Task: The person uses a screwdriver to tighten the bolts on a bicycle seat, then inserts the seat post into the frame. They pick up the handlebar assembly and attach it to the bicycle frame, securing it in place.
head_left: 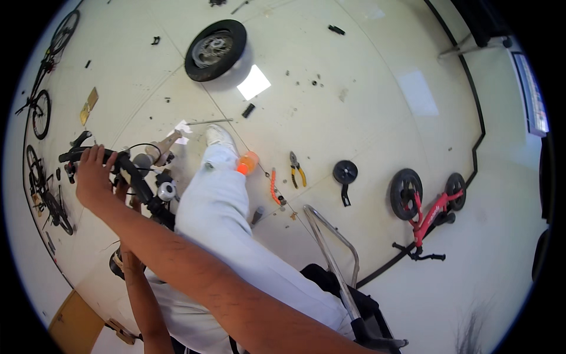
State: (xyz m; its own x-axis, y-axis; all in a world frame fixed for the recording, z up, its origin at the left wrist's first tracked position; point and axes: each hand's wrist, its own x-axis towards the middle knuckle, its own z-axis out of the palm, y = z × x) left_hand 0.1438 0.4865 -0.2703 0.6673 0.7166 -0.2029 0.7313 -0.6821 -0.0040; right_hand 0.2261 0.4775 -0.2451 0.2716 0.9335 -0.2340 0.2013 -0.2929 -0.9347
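A black bicycle handlebar [137,184] with cables and a silver bell [167,191] is at the left, close to my legs. My right hand [94,177] reaches across to it, closed with its fingers over the bar near the left grip. Beneath my right forearm, my left hand [125,193] comes up close to the same bar. Most of its fingers are hidden there, so its hold cannot be made out. A beige frame tube [167,143] lies just beyond the handlebar. The lower part of the bike is covered by my arms.
A loose wheel [216,51] lies at the far middle. Around my white-trousered leg are an orange bottle [248,163], an orange coiled strip [274,187], pliers [298,170] and a small black wheel [345,172]. A red balance bike [429,219] lies right, beyond a metal chair frame [336,236].
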